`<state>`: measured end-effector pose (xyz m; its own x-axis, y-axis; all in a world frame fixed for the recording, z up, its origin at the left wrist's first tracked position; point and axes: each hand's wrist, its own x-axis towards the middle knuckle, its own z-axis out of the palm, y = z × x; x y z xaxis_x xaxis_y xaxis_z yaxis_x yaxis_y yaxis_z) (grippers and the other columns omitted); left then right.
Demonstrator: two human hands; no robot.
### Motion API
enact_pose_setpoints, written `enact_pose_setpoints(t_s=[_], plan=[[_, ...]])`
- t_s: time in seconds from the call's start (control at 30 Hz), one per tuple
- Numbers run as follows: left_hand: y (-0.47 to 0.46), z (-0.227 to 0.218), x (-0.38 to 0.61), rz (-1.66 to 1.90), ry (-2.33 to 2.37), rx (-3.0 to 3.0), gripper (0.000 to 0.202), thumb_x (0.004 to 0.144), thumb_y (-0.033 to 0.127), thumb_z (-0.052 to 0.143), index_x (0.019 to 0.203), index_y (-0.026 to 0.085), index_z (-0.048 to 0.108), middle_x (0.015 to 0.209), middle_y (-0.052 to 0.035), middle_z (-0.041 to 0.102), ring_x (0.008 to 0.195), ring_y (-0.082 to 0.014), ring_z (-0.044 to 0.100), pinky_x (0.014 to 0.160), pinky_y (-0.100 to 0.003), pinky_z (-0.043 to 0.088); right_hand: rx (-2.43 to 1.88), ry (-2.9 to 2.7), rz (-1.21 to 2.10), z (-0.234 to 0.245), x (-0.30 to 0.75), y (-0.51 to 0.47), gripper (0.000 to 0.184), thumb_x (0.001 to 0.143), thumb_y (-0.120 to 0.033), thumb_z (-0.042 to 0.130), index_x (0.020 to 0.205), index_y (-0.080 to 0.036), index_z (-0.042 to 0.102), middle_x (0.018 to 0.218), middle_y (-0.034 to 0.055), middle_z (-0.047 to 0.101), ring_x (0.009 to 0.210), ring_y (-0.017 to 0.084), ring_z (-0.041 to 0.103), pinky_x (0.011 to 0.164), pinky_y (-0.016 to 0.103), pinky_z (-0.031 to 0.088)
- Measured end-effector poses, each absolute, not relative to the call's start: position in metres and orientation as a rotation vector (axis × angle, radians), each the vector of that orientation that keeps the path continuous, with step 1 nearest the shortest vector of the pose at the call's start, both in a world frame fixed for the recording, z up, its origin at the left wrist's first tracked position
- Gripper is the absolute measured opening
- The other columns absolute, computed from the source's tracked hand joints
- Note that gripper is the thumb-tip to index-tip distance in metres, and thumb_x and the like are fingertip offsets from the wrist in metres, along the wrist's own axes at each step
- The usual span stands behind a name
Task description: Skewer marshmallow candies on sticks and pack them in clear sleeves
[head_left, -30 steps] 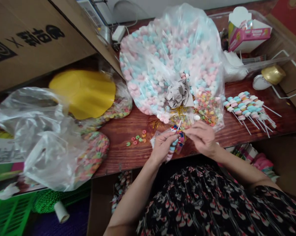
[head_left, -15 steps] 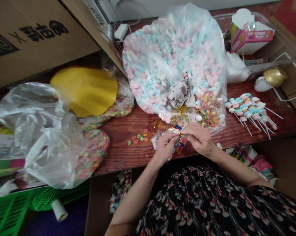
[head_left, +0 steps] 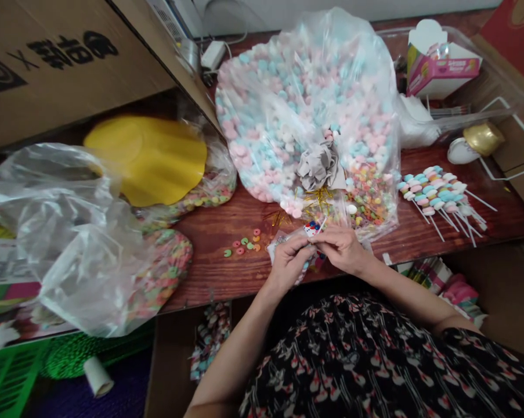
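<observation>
My left hand is closed around a wrapped marshmallow skewer; its clear wrapper and some pale blue show below the fingers. The white stick end pokes up between my hands. My right hand pinches at the neck of the wrapper, fingertips against the left thumb; what lies between them is hidden. Just beyond the fingers are printed wrappers with red and blue spots. Gold twist ties lie on a clear bag, beside a crumpled grey paper.
A big bag of pink and blue marshmallows fills the back. Loose candy rings lie left of my hands, near bags of rings and a yellow sheet. Finished-looking marshmallow skewers are piled at right, near a pink box.
My right hand has moved slightly left and its fingers have closed in against my left fingertips. The view has shifted a little; the skewer stays in my left hand.
</observation>
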<state>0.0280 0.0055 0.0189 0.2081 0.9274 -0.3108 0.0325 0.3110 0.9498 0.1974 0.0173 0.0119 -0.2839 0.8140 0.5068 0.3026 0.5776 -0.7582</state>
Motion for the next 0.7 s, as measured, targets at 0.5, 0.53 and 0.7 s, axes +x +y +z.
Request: enact_pose_setpoints(t_s=[0.5, 0.53, 0.7], plan=[[0.014, 0.029, 0.033, 0.935, 1.18, 1.343, 0.025, 0.079, 0.041, 0.066, 0.073, 0.018, 0.072, 0.074, -0.0059, 0.067, 0.063, -0.0135, 0.058, 0.058, -0.024, 0.05, -1.162, -1.36, 1.275, 0.0, 0.195, 0.005, 0.013, 0.08, -0.03, 0.063, 0.08, -0.017, 0.06, 0.067, -0.0029, 0.059, 0.06, 0.01, 0.052, 0.06, 0.022, 0.045], [0.016, 0.031, 0.032, 0.938, 1.15, 1.44, 0.023, 0.08, 0.039, 0.066, 0.072, 0.019, 0.073, 0.079, -0.0069, 0.068, 0.071, -0.0157, 0.061, 0.067, -0.026, 0.051, -1.145, -1.334, 1.384, -0.001, 0.198, 0.009, 0.015, 0.079, -0.031, 0.064, 0.076, -0.017, 0.059, 0.064, -0.0036, 0.057, 0.059, 0.009, 0.05, 0.058, 0.022, 0.044], [0.025, 0.04, 0.029, 0.795, 1.022, 1.531, 0.022, 0.079, 0.036, 0.067, 0.067, 0.018, 0.074, 0.071, -0.0057, 0.066, 0.066, -0.0146, 0.058, 0.065, -0.025, 0.048, -0.974, -1.654, 1.524, 0.008, 0.214, 0.026, 0.011, 0.08, -0.026, 0.059, 0.076, -0.015, 0.058, 0.068, -0.0028, 0.056, 0.063, 0.01, 0.051, 0.064, 0.023, 0.043]])
